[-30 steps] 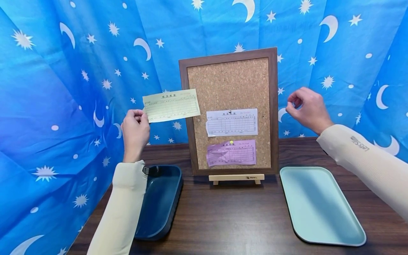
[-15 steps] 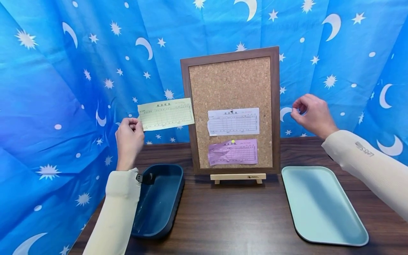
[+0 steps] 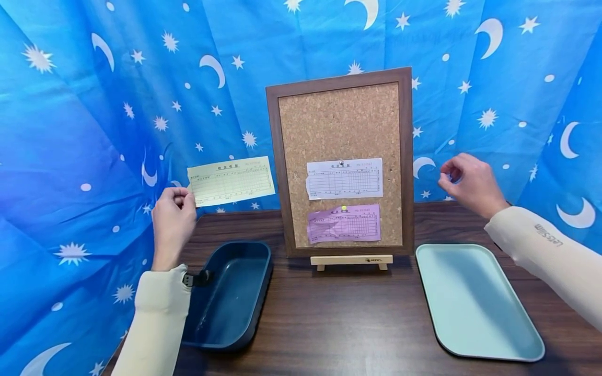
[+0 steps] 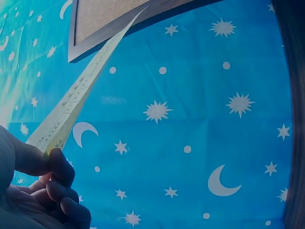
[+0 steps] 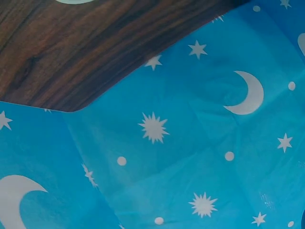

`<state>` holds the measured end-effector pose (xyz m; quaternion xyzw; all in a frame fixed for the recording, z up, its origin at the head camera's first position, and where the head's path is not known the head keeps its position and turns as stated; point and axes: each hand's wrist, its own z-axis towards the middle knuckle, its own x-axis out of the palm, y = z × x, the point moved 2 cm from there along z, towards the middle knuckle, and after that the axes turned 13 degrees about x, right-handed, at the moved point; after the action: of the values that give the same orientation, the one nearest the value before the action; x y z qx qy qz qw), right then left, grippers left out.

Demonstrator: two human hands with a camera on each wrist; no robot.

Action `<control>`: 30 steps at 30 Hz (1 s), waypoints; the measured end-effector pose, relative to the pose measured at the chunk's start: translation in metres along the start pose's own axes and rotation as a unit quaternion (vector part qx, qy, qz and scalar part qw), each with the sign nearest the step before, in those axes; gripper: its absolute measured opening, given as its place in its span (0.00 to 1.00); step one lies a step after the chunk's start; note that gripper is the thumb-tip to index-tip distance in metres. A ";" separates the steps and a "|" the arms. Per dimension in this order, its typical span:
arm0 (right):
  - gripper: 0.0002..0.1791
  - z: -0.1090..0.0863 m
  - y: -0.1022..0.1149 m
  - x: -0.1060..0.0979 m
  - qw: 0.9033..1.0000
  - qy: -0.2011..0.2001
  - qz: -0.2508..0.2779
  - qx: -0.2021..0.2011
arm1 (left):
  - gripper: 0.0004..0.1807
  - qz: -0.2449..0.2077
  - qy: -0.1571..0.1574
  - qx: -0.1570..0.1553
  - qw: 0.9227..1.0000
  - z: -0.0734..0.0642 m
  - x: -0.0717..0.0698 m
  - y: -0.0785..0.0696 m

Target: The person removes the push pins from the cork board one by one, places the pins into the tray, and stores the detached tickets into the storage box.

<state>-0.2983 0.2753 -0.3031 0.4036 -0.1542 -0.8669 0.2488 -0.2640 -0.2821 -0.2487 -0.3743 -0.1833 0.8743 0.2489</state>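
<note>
My left hand (image 3: 174, 222) pinches a pale yellow receipt slip (image 3: 231, 181) by its lower left corner, thumb against bent fingers. In the left wrist view the slip (image 4: 86, 86) is seen nearly edge-on. It is held up left of a framed corkboard (image 3: 338, 120), apart from it. A white slip (image 3: 345, 183) hangs there from a silver pin (image 3: 342, 163), above a purple slip (image 3: 348, 230) under a yellow pin (image 3: 344, 208). My right hand (image 3: 475, 184) hovers right of the board, fingers curled toward the thumb. Nothing shows between its fingertips; the right wrist view misses the hand.
A deep dark blue bin (image 3: 235, 292) stands at the left under my left forearm. At the right lies a pale green tray (image 3: 475, 297). The board rests on a small wooden easel (image 3: 351, 260) on the brown table (image 3: 348, 318). Blue star-patterned cloth (image 3: 226, 31) hangs behind.
My left hand has carried the yellow slip left and down, away from the corkboard. My right hand has moved slightly right and down. The pinned slips stay as they were.
</note>
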 end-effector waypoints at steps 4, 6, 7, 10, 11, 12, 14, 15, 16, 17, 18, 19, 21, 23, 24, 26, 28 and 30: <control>0.07 -0.007 -0.004 0.000 1.000 0.000 -0.009 0.000 | 0.19 0.004 0.009 -0.002 1.000 -0.006 -0.003 0.003; 0.08 -0.011 -0.005 0.000 1.000 0.003 -0.012 -0.003 | 0.18 0.009 0.012 -0.001 1.000 -0.010 -0.005 0.004; 0.08 -0.012 -0.005 0.000 1.000 0.005 -0.015 -0.005 | 0.18 0.014 0.011 0.000 1.000 -0.012 -0.006 0.005; 0.09 -0.016 -0.004 0.001 1.000 0.012 -0.014 -0.016 | 0.17 0.030 0.002 0.005 1.000 -0.016 -0.008 0.008; 0.09 -0.018 -0.004 0.002 1.000 0.014 -0.013 -0.020 | 0.17 0.034 -0.001 0.005 0.999 -0.018 -0.009 0.009; 0.10 -0.019 -0.005 0.002 1.000 0.017 -0.013 -0.022 | 0.17 0.037 -0.003 0.005 0.999 -0.019 -0.009 0.011; 0.10 -0.023 -0.005 0.003 0.999 0.022 -0.017 -0.024 | 0.16 0.041 -0.005 0.005 0.999 -0.022 -0.010 0.014; 0.10 -0.024 -0.005 0.003 0.999 0.025 -0.017 -0.024 | 0.17 0.043 -0.004 0.004 0.999 -0.024 -0.010 0.015; 0.10 -0.026 -0.005 0.003 0.999 0.027 -0.018 -0.024 | 0.17 0.044 -0.004 0.004 0.999 -0.025 -0.010 0.017; 0.09 -0.027 -0.005 0.004 0.999 0.029 -0.020 -0.023 | 0.17 0.046 -0.003 0.004 0.999 -0.027 -0.011 0.018; 0.09 -0.028 -0.006 0.004 0.999 0.030 -0.022 -0.022 | 0.16 0.047 -0.003 0.005 0.999 -0.029 -0.011 0.019; 0.09 -0.029 -0.006 0.005 0.999 0.032 -0.022 -0.020 | 0.16 0.049 -0.004 0.007 0.999 -0.030 -0.011 0.020; 0.09 -0.033 -0.006 0.005 0.999 0.037 -0.020 -0.017 | 0.16 0.055 0.001 0.009 0.998 -0.035 -0.011 0.022; 0.09 -0.037 -0.007 0.006 0.999 0.042 -0.023 -0.016 | 0.15 0.061 0.005 0.012 0.998 -0.039 -0.011 0.024; 0.09 -0.039 -0.008 0.006 0.999 0.044 -0.024 -0.016 | 0.15 0.064 0.008 0.013 0.998 -0.041 -0.011 0.025; 0.09 -0.043 -0.009 0.006 0.998 0.046 -0.024 -0.020 | 0.15 0.070 0.020 0.011 0.997 -0.045 -0.011 0.027; 0.09 -0.047 -0.010 0.006 0.998 0.045 -0.025 -0.022 | 0.15 0.074 0.027 0.009 0.997 -0.048 -0.011 0.029; 0.09 -0.051 -0.011 0.005 0.998 0.048 -0.022 -0.017 | 0.16 0.076 0.036 0.003 0.996 -0.052 -0.011 0.032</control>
<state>-0.2652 0.2782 -0.3434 0.4440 -0.1178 -0.8542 0.2435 -0.2287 -0.3069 -0.2925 -0.4175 -0.1430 0.8772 0.1893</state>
